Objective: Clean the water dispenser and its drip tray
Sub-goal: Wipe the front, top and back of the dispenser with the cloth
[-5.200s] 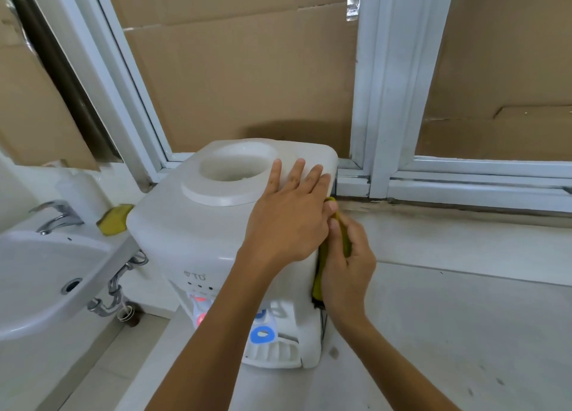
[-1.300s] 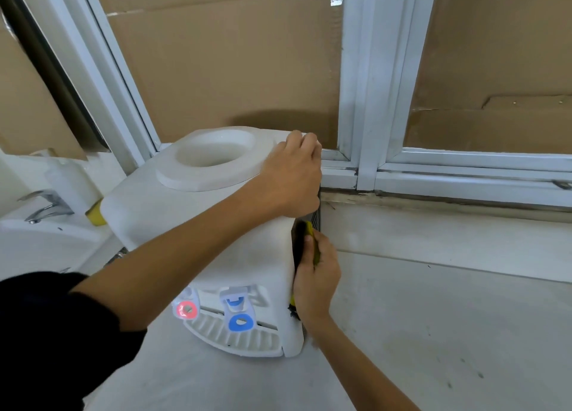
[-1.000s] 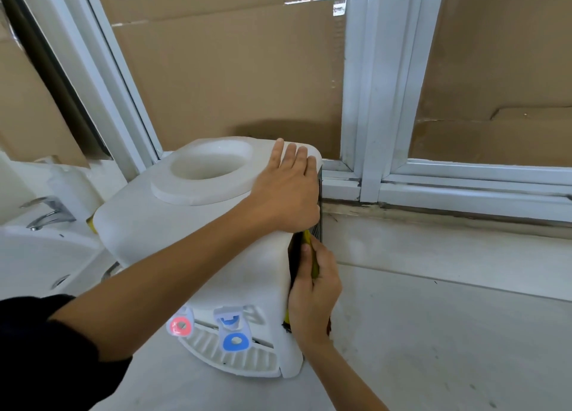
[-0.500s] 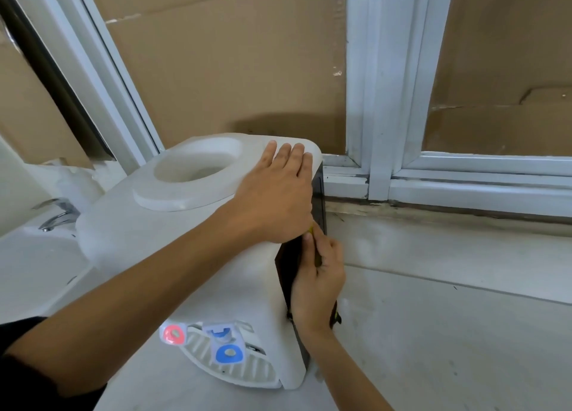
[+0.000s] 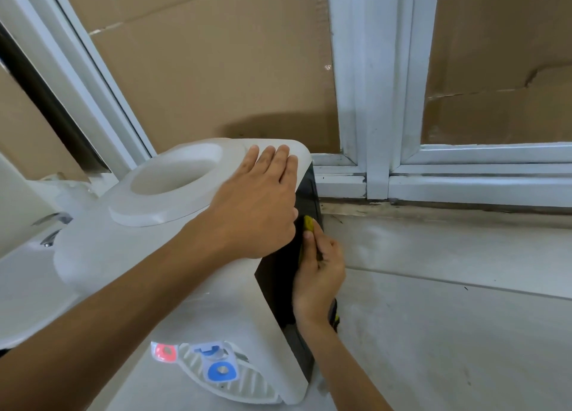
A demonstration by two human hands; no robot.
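At frame centre, our left hand [image 5: 257, 206] presses flat-fingered on the white water dispenser [image 5: 130, 246]; our right hand [image 5: 318, 274] pinches a yellow sponge [image 5: 308, 225] against its black side.

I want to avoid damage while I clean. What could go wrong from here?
1. The water dispenser seems tilted under the left hand; if that hand slips, it may tip toward the sink.
2. The right hand presses the yellow sponge on the dark side panel; hard rubbing could scratch it.

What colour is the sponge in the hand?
Yellow. The sponge peeks above the right hand in the head view.
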